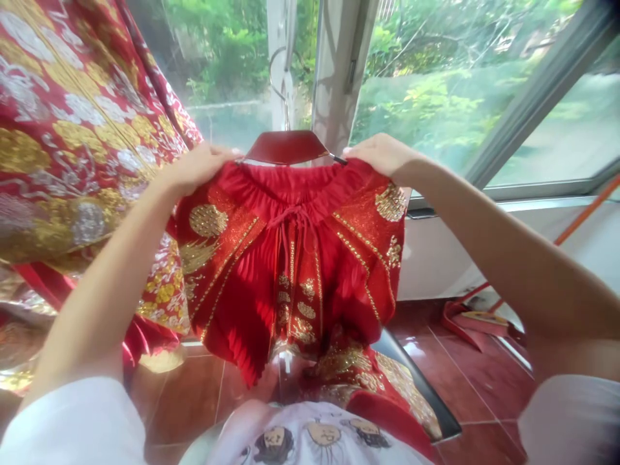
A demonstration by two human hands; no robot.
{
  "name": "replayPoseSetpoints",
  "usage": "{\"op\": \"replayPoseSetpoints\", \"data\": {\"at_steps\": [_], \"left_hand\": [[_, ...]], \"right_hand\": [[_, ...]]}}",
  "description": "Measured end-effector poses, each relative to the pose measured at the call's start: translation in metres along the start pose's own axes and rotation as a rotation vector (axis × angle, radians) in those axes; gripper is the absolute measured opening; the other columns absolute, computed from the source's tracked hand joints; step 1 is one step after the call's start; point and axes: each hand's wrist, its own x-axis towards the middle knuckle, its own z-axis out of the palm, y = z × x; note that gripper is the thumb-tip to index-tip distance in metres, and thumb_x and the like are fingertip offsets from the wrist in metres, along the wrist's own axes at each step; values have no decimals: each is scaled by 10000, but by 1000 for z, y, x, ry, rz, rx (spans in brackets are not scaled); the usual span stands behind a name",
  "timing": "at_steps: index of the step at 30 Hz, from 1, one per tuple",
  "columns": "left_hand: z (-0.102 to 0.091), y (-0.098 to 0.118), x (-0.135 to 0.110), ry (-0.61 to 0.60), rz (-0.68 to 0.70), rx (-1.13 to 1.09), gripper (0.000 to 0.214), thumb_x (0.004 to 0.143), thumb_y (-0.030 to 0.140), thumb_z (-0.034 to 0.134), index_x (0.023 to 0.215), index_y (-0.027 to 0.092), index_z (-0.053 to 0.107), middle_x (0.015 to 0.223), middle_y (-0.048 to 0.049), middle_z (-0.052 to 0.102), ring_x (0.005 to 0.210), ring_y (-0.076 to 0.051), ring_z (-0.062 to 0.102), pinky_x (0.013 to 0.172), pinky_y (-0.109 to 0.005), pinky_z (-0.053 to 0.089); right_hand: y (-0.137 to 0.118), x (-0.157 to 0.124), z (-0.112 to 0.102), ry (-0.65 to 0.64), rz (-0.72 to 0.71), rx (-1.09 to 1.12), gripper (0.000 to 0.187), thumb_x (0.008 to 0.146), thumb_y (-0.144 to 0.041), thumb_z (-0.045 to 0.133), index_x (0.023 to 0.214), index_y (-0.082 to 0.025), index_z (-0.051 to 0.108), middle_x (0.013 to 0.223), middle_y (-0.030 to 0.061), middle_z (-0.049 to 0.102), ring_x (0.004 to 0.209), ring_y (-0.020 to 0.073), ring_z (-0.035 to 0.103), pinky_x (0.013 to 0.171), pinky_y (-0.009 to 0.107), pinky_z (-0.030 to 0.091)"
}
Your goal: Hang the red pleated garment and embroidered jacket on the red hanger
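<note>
In front of me a red pleated skirt (pixel 232 316) with gold-beaded panels hangs from a dark red hanger (pixel 285 147) with a metal hook. Its gathered waistband is tied with a thin red cord (pixel 293 219) at the middle. My left hand (pixel 206 166) is closed on the skirt's upper left corner, by the end of the hanger's bar. On the upper right corner, my right hand (pixel 380 155) grips the waistband beside a dark clip (pixel 339 159). The undersides of both hands' fingers are hidden behind the cloth.
Large red garments (pixel 72 129) with gold and white embroidery hang at the left. Behind the skirt are windows (pixel 416 116) with a pale frame. More red and gold cloth (pixel 358 374) lies near my lap. Reddish items (pixel 477 320) rest on the tiled floor (pixel 465 368) at right.
</note>
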Motion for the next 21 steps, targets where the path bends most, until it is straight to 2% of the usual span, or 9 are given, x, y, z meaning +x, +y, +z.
{"op": "replayPoseSetpoints", "data": {"at_steps": [2,3,5,7,9,13,15,18,21], "left_hand": [[2,3,-7,-45,152,-82,516,826,638,584,949,151,704,912,-38,732,932,-184,629,966,-430,489],[2,5,-10,-99,182,-133,536,814,647,591,1032,169,694,1012,-37,722,1005,-194,619,992,-417,474],[2,10,-16,-125,218,-206,555,736,605,699,1093,181,682,1054,-61,710,1015,-227,633,943,-402,505],[0,12,-18,-146,185,-241,556,637,516,806,1062,180,683,980,-83,712,930,-250,664,848,-397,541],[-3,12,-17,-173,144,-243,508,585,453,843,981,181,677,909,-82,705,872,-253,676,789,-388,551],[-12,9,-13,-283,82,-199,427,569,426,846,863,189,645,847,-55,684,864,-242,670,753,-372,549],[-14,8,-15,-271,74,-173,453,566,440,846,892,205,637,854,-42,679,859,-229,659,764,-375,543],[-11,11,-23,-191,211,-51,496,631,479,795,1036,249,624,1010,-46,665,948,-224,628,870,-385,506],[-7,15,-32,-246,360,216,405,726,519,683,1041,265,661,1111,-61,627,1032,-248,592,947,-397,451]], "right_hand": [[2,-7,4,111,-215,29,182,869,-250,561,891,-173,724,842,46,696,786,152,628,790,333,521],[3,-10,6,114,-312,29,213,845,-256,593,1006,-203,723,984,47,707,905,176,643,861,352,522],[7,-14,7,74,-421,-4,333,774,-282,679,1102,-239,708,1090,43,699,1001,220,641,891,392,533],[11,-17,7,71,-450,-44,367,731,-295,724,1094,-246,717,1065,41,711,983,244,649,863,424,546],[15,-18,6,106,-454,-50,334,730,-293,727,1060,-240,731,1028,43,720,961,252,659,854,440,547],[23,-19,3,136,-506,-52,352,711,-284,747,1060,-242,733,1047,42,714,988,249,664,907,437,531],[25,-21,2,116,-589,-82,368,720,-307,740,1084,-255,723,1106,31,698,1043,240,648,968,436,504],[26,-22,3,26,-716,-210,303,758,-333,702,1052,-263,729,1294,23,604,1198,251,566,1056,455,433],[25,-22,4,-23,-720,-308,168,788,-322,664,920,-247,735,1359,29,538,1233,261,527,1057,460,417]]}}
